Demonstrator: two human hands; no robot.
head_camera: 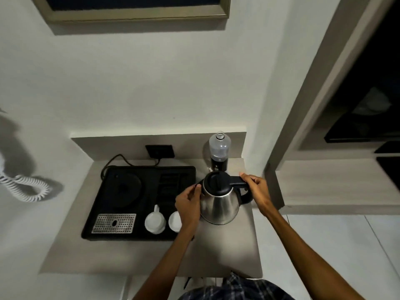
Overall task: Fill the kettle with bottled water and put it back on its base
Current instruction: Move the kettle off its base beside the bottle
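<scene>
1. Head view, looking down at a grey tabletop (227, 252) tucked into a white-walled corner.
2. Steel kettle (219, 205) with black lid standing upright on the bare tabletop, just right of the black tray (134, 232), so not on its base.
3. Round black base (125, 187) sitting empty in the tray's back left corner, well apart from the kettle, cord running off to a dark wall socket (159, 151).
4. Left hand (187, 204) curled against the kettle's left side, fingertips up by the spout and lid rim; touching, but can't tell how firm the grip is.
5. Right hand (256, 191) wrapped around the black handle (238, 182) on the kettle's right, thumb lying along the top, fingers closed around it.
6. Clear bottle (219, 151) with dark label standing upright just behind the kettle against the back wall, cap off, neck open; water level too hard to read.
7. Two white cups (154, 220) at the tray's front, one partly hidden behind the left wrist, metal drip grate (113, 223) to their left.
8. Coiled white phone cord (26, 187) hanging on the wall far left.
</scene>
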